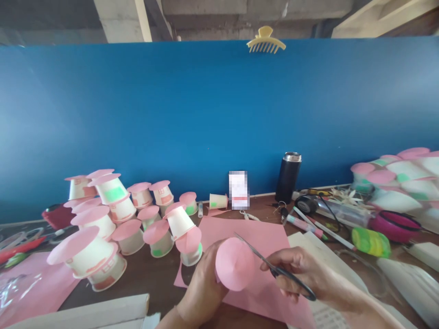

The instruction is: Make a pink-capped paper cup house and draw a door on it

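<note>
Your left hand (204, 278) grasps a pink disc (235, 264) at its left side; whether a cup sits beneath, I can't tell. Your right hand (302, 272) is closed around scissors (273, 269), blades beside the disc's upper-right rim, so this piece looks unfinished. Left of your grip, many cups (180, 223) already wear discs. Beneath your hands, a sheet (267, 292) appears largely uncut.

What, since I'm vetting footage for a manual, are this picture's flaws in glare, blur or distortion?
Head view: pale sheen towards both sides of the blue partition, glare on clear plastic at lower left; head view: cups at far right look smeared and stretched; head view: small white panel pixelated, pink cone and scissors fairly clear.
</note>
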`<state>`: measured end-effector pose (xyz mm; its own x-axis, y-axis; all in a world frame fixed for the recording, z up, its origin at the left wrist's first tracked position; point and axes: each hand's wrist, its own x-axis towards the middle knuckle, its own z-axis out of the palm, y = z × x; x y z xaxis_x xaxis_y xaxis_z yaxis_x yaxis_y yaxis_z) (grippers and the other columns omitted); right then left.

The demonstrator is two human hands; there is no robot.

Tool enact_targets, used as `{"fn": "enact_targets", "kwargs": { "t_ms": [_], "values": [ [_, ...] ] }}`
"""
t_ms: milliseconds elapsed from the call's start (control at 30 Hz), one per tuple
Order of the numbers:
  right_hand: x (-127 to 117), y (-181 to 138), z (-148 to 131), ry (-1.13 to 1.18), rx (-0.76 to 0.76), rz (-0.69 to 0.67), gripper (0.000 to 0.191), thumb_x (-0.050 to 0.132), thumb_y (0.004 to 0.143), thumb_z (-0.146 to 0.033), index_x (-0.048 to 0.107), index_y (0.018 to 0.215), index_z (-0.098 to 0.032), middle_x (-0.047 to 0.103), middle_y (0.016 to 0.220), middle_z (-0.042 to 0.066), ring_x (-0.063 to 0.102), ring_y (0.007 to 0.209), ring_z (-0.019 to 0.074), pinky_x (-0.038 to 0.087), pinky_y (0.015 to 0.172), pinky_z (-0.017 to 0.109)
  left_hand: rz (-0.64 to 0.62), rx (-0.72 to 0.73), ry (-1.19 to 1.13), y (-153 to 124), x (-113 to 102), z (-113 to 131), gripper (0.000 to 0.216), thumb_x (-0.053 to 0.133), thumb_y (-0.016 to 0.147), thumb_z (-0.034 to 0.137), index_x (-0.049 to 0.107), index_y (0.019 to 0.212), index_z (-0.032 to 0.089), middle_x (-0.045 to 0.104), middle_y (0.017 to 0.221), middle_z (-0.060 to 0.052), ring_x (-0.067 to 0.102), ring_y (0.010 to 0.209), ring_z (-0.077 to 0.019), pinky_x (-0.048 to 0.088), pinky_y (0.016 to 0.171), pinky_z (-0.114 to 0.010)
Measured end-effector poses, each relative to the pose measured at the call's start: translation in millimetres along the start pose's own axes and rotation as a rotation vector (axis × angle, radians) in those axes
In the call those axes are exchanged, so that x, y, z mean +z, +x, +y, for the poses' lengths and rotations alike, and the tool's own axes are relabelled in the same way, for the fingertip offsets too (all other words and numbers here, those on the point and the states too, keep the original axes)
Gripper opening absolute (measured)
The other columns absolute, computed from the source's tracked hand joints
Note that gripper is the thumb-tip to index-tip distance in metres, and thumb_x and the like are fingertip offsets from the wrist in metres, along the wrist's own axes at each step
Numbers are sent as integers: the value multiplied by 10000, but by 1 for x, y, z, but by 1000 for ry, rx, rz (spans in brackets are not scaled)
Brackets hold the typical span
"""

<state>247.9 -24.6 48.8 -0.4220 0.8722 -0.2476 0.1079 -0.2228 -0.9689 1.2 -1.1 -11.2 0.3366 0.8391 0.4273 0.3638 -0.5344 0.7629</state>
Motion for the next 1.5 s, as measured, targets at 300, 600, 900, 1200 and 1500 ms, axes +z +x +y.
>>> {"fn": "enact_targets", "kwargs": {
  "t_ms": [300,600,900,1200,1500],
  "values": [
    [-1,0,1,-17,-25,-3,337,754,693,-354,714,947,-137,535,572,-42,480,507,80,404,516,216,18,18,11,0,2,-2,594,596,750,63,472,1301,245,588,1299,-94,556,1194,-279,465,999,-439],
    [2,-3,-4,-24,-22,7,338,750,701,-374,716,937,-135,523,558,-49,452,490,70,391,511,219,15,32,1,1,-1,2,549,595,782,87,480,1297,240,583,1303,-103,562,1188,-271,473,992,-422],
    [0,-2,-2,-40,-38,3,326,743,712,-370,708,925,-126,514,565,-49,462,498,71,390,504,208,-7,3,-11,1,-1,3,591,597,753,57,479,1296,261,589,1302,-77,562,1186,-266,476,988,-418],
    [0,-3,0,-66,-59,-9,321,711,746,-358,709,968,-127,486,569,-52,458,510,75,392,514,209,-9,-38,2,0,-2,3,596,603,731,50,489,1282,245,595,1288,-83,562,1182,-275,478,979,-425],
    [2,-2,-7,-145,-16,35,340,696,728,-385,707,948,-125,500,588,-48,485,499,73,366,479,203,-27,-58,2,-1,-1,5,640,597,696,21,485,1287,239,588,1291,-87,551,1187,-284,467,988,-443]
  ]
}}
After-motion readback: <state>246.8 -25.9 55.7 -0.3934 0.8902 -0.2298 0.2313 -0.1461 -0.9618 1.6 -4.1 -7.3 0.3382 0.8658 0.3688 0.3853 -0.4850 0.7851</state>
